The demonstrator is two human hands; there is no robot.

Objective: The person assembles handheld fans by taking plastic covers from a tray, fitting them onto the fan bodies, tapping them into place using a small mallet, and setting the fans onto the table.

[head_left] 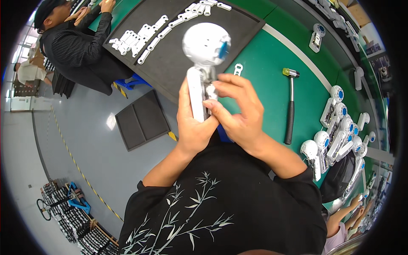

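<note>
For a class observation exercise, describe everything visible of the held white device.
The white device looks plastic: a round, blurred head with a blue patch at its right, above a slim handle whose side shows exposed grey parts. Nearly upright in the picture, it is held between left hand and right hand.

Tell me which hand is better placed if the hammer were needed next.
Probably the right hand: the hammer lies to its right on the green table, closer to it than to the left hand, which grips the white device.

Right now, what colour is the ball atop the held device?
The ball is mostly white with a blue patch; head view.
</note>
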